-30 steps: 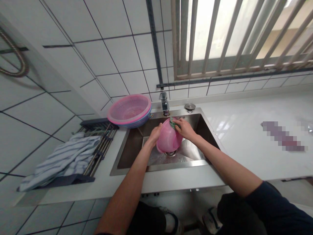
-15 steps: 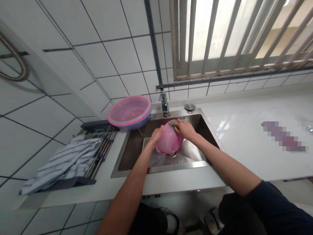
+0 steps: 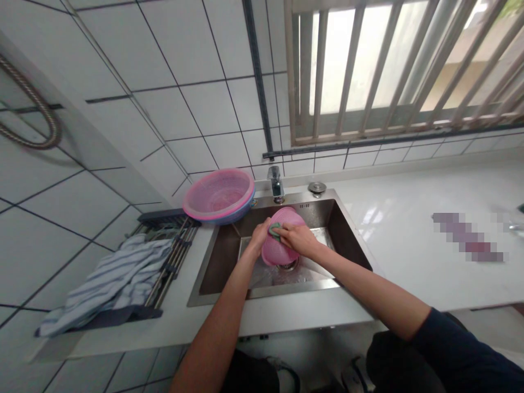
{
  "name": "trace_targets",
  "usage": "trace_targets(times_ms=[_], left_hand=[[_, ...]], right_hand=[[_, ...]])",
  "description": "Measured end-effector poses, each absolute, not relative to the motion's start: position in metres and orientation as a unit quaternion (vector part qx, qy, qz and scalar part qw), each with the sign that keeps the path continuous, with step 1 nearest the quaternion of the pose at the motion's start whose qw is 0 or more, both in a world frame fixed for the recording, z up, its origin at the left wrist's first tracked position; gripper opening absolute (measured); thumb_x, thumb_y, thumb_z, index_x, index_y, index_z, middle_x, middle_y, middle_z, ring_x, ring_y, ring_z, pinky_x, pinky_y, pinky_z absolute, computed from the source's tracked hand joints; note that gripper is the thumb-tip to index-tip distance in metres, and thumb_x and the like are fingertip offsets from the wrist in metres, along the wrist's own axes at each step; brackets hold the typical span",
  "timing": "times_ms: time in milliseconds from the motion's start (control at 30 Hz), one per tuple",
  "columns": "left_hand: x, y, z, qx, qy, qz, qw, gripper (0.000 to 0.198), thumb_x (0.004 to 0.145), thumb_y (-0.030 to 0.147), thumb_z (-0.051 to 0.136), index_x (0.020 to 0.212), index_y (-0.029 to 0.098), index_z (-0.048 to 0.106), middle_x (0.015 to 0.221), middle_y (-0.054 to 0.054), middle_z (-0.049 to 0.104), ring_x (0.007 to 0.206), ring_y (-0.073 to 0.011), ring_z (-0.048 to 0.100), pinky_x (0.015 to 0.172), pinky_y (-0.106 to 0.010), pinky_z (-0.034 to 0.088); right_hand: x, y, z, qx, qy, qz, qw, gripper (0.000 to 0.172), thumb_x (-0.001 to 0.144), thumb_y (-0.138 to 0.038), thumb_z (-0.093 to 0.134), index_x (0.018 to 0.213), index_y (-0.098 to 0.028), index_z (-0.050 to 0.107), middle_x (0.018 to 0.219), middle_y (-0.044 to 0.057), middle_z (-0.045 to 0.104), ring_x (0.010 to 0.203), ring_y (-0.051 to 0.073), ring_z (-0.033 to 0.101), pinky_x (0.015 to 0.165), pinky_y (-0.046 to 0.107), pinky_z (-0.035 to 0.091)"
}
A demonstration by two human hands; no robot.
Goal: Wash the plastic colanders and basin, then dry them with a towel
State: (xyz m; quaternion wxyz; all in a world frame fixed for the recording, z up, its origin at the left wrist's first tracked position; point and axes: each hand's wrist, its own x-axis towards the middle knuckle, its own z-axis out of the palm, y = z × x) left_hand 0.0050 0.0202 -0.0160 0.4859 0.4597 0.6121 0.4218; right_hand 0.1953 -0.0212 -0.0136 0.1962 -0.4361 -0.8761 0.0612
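A small pink plastic colander (image 3: pixel 286 221) is held upside down over the drain of the steel sink (image 3: pixel 344 226). My left hand (image 3: pixel 261 237) grips its left rim. My right hand (image 3: pixel 295 238) lies across its outer wall, fingers closed on a green scouring pad (image 3: pixel 274 230) pressed against the mesh. Both forearms reach in from below.
A larger pink basket nested in a blue one (image 3: pixel 219 195) stands on the sink's back left corner. A faucet (image 3: pixel 275 183) and a round plug (image 3: pixel 316 188) are behind the sink. A striped cloth (image 3: pixel 110 278) lies on a dish rack (image 3: pixel 167 245) at left. White counter (image 3: pixel 409 229) extends right.
My right hand slid with the green pad from the colander's upper right edge across to its left side. The colander tipped lower in the sink. The view shifted slightly.
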Motion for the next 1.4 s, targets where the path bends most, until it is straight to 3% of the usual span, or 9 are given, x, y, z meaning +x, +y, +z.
trace_targets(times_ms=[167, 300, 433, 533, 667, 767, 933, 1200, 1400], left_hand=[[0.006, 0.019, -0.013, 0.483, 0.604, 0.398, 0.494, 0.041, 0.090, 0.054, 0.070, 0.084, 0.014, 0.080, 0.089, -0.014, 0.080, 0.089, -0.0301, 0.073, 0.073, -0.033, 0.050], [0.005, 0.021, -0.015, 0.458, 0.631, 0.389, 0.492, 0.044, 0.090, 0.056, 0.070, 0.078, 0.015, 0.078, 0.082, -0.014, 0.078, 0.085, -0.0305, 0.073, 0.071, -0.033, 0.050], [0.001, 0.022, -0.015, 0.437, 0.643, 0.419, 0.469, 0.042, 0.092, 0.054, 0.068, 0.075, 0.016, 0.076, 0.082, -0.013, 0.078, 0.087, -0.0295, 0.073, 0.072, -0.033, 0.051], [-0.001, 0.023, -0.016, 0.417, 0.652, 0.418, 0.476, 0.042, 0.091, 0.055, 0.070, 0.077, 0.016, 0.075, 0.081, -0.013, 0.078, 0.085, -0.0289, 0.073, 0.070, -0.032, 0.052], [-0.001, 0.025, -0.021, 0.399, 0.639, 0.424, 0.504, 0.041, 0.090, 0.056, 0.073, 0.086, 0.015, 0.078, 0.085, -0.014, 0.079, 0.084, -0.0275, 0.075, 0.068, -0.031, 0.052], [-0.002, 0.027, -0.026, 0.364, 0.623, 0.449, 0.526, 0.040, 0.090, 0.054, 0.075, 0.087, 0.014, 0.077, 0.083, -0.012, 0.078, 0.078, -0.0248, 0.074, 0.068, -0.030, 0.054], [-0.008, 0.029, -0.027, 0.313, 0.614, 0.473, 0.549, 0.045, 0.088, 0.058, 0.077, 0.078, 0.015, 0.071, 0.072, -0.008, 0.072, 0.065, -0.0209, 0.069, 0.065, -0.032, 0.056], [-0.003, 0.028, -0.026, 0.363, 0.617, 0.450, 0.534, 0.055, 0.079, 0.068, 0.081, 0.083, 0.014, 0.074, 0.078, -0.010, 0.075, 0.075, -0.0237, 0.072, 0.071, -0.032, 0.055], [-0.005, 0.028, -0.023, 0.411, 0.607, 0.443, 0.516, 0.060, 0.079, 0.076, 0.075, 0.075, 0.016, 0.071, 0.073, -0.009, 0.073, 0.071, -0.0237, 0.069, 0.064, -0.031, 0.050]], right_hand=[[0.235, 0.003, 0.001, -0.557, -0.796, 0.096, 0.217, 0.041, 0.110, -0.030, 0.049, 0.145, -0.024, 0.070, 0.122, 0.014, 0.074, 0.103, 0.025, 0.073, 0.094, 0.032, 0.054], [0.216, -0.010, -0.005, -0.454, -0.854, 0.113, 0.228, 0.041, 0.107, -0.025, 0.054, 0.144, -0.025, 0.071, 0.128, 0.012, 0.074, 0.105, 0.024, 0.073, 0.097, 0.032, 0.054], [0.189, -0.027, -0.010, -0.337, -0.915, 0.109, 0.193, 0.039, 0.107, -0.024, 0.055, 0.140, -0.026, 0.074, 0.123, 0.011, 0.077, 0.093, 0.023, 0.072, 0.088, 0.031, 0.055], [0.200, -0.022, -0.007, -0.382, -0.900, 0.102, 0.183, 0.040, 0.109, -0.029, 0.054, 0.144, -0.029, 0.071, 0.116, 0.010, 0.077, 0.091, 0.023, 0.072, 0.086, 0.030, 0.055], [0.227, -0.004, -0.005, -0.474, -0.841, 0.112, 0.237, 0.041, 0.110, -0.031, 0.053, 0.147, -0.027, 0.069, 0.125, 0.012, 0.075, 0.105, 0.022, 0.073, 0.095, 0.030, 0.054], [0.224, -0.005, -0.005, -0.410, -0.863, 0.142, 0.260, 0.040, 0.109, -0.027, 0.055, 0.145, -0.026, 0.071, 0.125, 0.011, 0.076, 0.108, 0.022, 0.073, 0.099, 0.031, 0.053], [0.200, -0.018, 0.001, -0.290, -0.917, 0.156, 0.224, 0.038, 0.107, -0.025, 0.057, 0.141, -0.024, 0.075, 0.117, 0.010, 0.079, 0.099, 0.022, 0.073, 0.094, 0.030, 0.053], [0.231, 0.001, -0.002, -0.448, -0.834, 0.135, 0.294, 0.038, 0.107, -0.024, 0.055, 0.140, -0.020, 0.074, 0.126, 0.014, 0.078, 0.108, 0.024, 0.075, 0.098, 0.033, 0.054], [0.186, -0.029, -0.001, -0.337, -0.914, 0.125, 0.189, 0.036, 0.106, -0.022, 0.056, 0.134, -0.025, 0.077, 0.124, 0.010, 0.079, 0.099, 0.023, 0.076, 0.092, 0.031, 0.054]])
